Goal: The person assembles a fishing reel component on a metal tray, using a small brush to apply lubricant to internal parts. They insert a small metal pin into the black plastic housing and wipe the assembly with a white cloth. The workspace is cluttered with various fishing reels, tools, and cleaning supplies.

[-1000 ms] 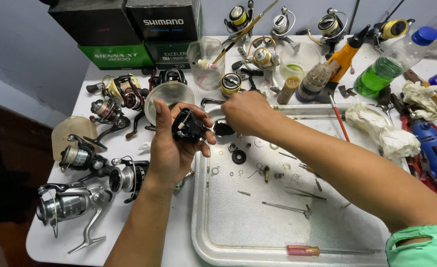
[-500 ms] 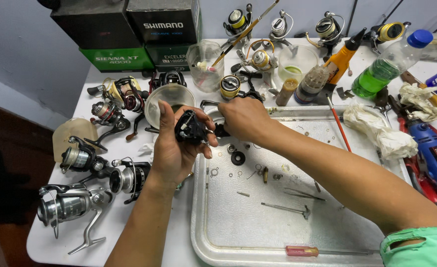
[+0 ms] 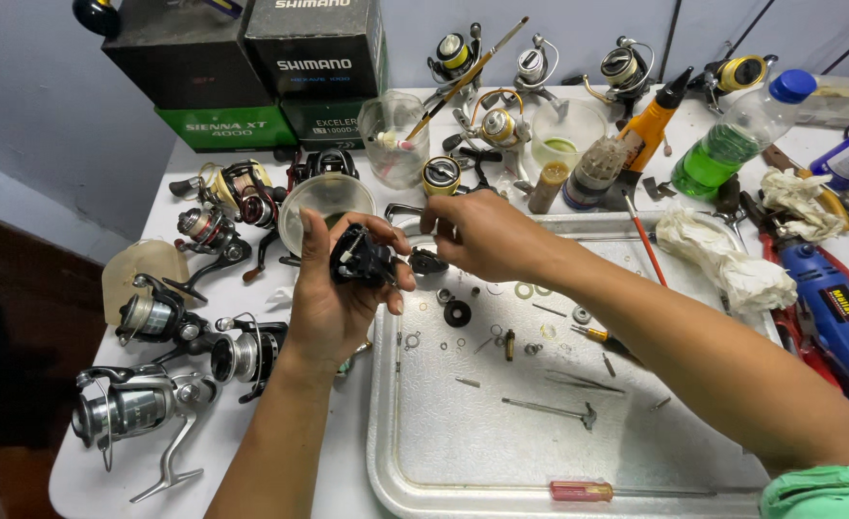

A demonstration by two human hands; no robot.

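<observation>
Holding a black reel body (image 3: pixel 362 258) clenched in the left hand (image 3: pixel 333 298), raised just off the table (image 3: pixel 251 423) beside the tray (image 3: pixel 395 423). Right hand (image 3: pixel 477 235) has closed in since a second ago: then it sat apart, farther right; now its fingertips pinch a small dark part (image 3: pixel 428 260) touching the reel body's right side. Judgement: the part is being fitted to or pulled from the body; cannot tell which. Below the right hand, loose washers, a black gear (image 3: pixel 457 312) and pins lie in the tray. Left of the left hand, several reels (image 3: pixel 155 317) stand untouched.
</observation>
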